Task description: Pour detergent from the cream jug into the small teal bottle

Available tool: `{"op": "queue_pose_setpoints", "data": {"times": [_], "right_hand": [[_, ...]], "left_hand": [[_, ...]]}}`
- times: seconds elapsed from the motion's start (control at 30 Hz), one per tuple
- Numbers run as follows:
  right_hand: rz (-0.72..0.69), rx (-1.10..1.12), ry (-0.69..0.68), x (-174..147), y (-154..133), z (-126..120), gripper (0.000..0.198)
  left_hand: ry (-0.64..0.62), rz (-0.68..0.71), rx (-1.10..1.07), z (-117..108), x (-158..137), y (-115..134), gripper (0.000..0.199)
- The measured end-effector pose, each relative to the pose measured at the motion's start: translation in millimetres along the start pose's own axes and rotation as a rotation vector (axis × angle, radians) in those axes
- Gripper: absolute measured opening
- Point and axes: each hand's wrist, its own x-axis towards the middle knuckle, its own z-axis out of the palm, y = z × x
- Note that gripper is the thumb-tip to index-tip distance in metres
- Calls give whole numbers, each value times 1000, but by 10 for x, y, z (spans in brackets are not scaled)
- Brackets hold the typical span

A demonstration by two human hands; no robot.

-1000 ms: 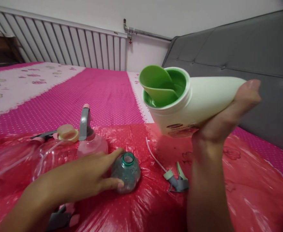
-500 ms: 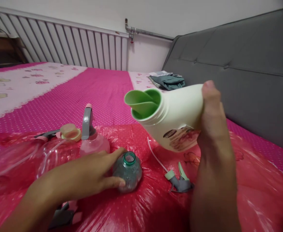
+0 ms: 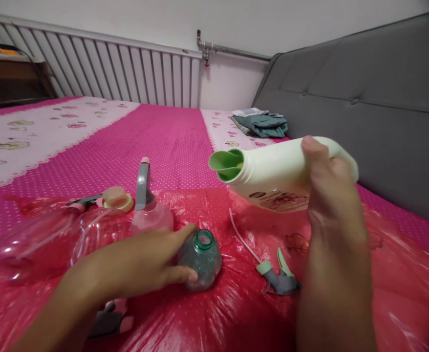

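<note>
My left hand (image 3: 163, 259) is closed round a small, clear greenish spray bottle (image 3: 203, 266) whose open neck points up. Held by my right hand (image 3: 332, 171) is a large white detergent bottle (image 3: 273, 161), tipped nearly level with its green pouring spout to the left. The spout is above and to the right of the small bottle's neck, apart from it. No liquid shows leaving it. A grey and green spray head (image 3: 278, 281) with a thin tube lies on the red plastic sheet (image 3: 232, 322) to the right of the small bottle.
Left of my hand stands a pink spray bottle (image 3: 152, 215) with a grey trigger. Clear pink bottles (image 3: 31, 244) lie beside it, near a yellowish cap (image 3: 116, 197). Another grey and pink spray head (image 3: 108, 322) rests under my left forearm. Folded clothes (image 3: 262, 122) lie farther back on the bed.
The white bottle has moved right and tipped closer to level, its spout turning farther left. My left hand still holds the small bottle. The whole view has shifted slightly.
</note>
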Motion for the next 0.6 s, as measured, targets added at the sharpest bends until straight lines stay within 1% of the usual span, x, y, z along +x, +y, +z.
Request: {"op": "queue_pose_setpoints", "data": {"times": [0.07, 0.2, 0.4, 0.47, 0.6], "right_hand": [[31, 34, 23, -15, -25, 3, 97], [42, 31, -15, -73, -105, 20, 96], [64, -67, -107, -133, -178, 11, 100], [50, -101, -117, -146, -196, 1, 100], [-20, -144, -136, -185, -242, -1, 91]], "left_hand": [[0, -6, 4, 2, -4, -10, 70], [-16, -22, 21, 2, -8, -13, 75], [-2, -2, 4, -6, -11, 14, 61], [-1, 3, 2, -5, -8, 15, 60], [-19, -8, 8, 0, -12, 17, 63]]}}
